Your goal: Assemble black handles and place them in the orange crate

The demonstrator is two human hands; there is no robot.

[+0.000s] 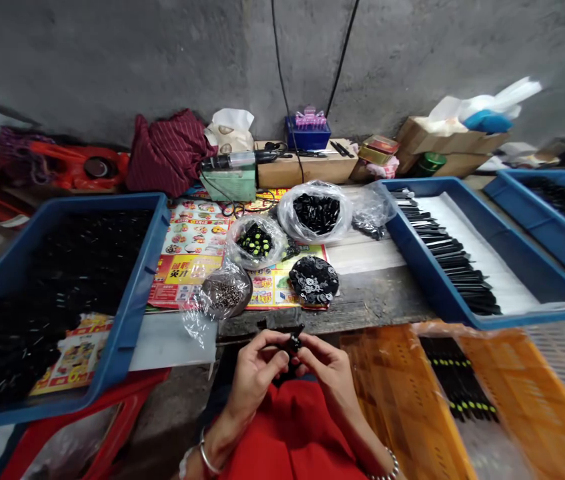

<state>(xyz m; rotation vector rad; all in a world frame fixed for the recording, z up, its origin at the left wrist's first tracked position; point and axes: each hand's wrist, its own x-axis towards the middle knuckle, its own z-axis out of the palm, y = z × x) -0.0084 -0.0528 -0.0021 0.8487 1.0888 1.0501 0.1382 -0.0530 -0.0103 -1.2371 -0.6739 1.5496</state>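
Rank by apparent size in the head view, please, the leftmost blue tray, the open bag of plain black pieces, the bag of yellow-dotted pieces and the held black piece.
1. Leftmost blue tray
2. Open bag of plain black pieces
3. Bag of yellow-dotted pieces
4. Held black piece, only partly visible

Light is soft; edges stretch (and blur).
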